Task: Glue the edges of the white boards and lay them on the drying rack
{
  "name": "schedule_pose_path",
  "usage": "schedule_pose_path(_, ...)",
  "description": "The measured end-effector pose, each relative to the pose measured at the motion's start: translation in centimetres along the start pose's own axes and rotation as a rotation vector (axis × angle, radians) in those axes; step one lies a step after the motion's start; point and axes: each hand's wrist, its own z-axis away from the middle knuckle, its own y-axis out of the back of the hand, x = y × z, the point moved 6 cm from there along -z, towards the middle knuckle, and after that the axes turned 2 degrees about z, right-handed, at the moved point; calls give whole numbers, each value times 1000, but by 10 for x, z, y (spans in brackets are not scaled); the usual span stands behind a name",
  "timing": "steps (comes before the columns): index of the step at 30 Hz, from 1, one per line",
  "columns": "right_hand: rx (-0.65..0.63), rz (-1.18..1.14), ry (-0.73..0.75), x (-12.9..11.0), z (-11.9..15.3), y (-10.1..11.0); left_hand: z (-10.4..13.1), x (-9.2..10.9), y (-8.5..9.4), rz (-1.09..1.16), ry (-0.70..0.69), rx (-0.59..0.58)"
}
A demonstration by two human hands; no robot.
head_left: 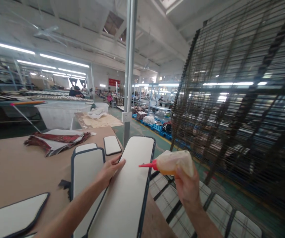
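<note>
Gripping sideways bottle (176, 162) with curled right hand (187, 185)

You are showing a bare left hand (111, 169) near the centre of the frame and a bare right hand (187, 187) lower right of it; your left forearm (80, 201) and right forearm (203, 219) are showing bare too, narrowing toward the wrists.

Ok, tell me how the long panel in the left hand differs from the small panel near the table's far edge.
The long panel looks larger and more drawn-out than the small panel. The left hand grips the long panel by its side; the small panel lies untouched on the table. Both have a whitish face, dark edging and rounded corners.
</note>
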Motion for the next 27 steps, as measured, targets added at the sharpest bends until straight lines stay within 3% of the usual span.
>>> schedule_pose_path(9, 48, -1, 16, 7, -9, 29, 17, 10, -5, 40, 50, -136)
schedule_pose_path(12, 30, 28, -56, 21, 13, 41, 15, 7, -1, 57, 54, -151)
schedule_pose_path(16, -74, 130, -145, 45, 60, 49, 8, 6, 12, 58, 47, -76)
schedule_pose_path(18, -94, 171, -134, 46, 71, 49, 8, 8, 17, 47, 35, -38)
schedule_pose_path(22, -44, 42, -122, 31, 39, 35, 17, 11, 18, 12, 44, -25)
schedule_pose_path(25, 91, -6, -20, 16, 3, 31, 22, 13, 15, 18, 49, -92)
schedule_pose_path(27, 89, -1, -12, 18, 0, 29, 22, 13, 17, 36, 47, -121)
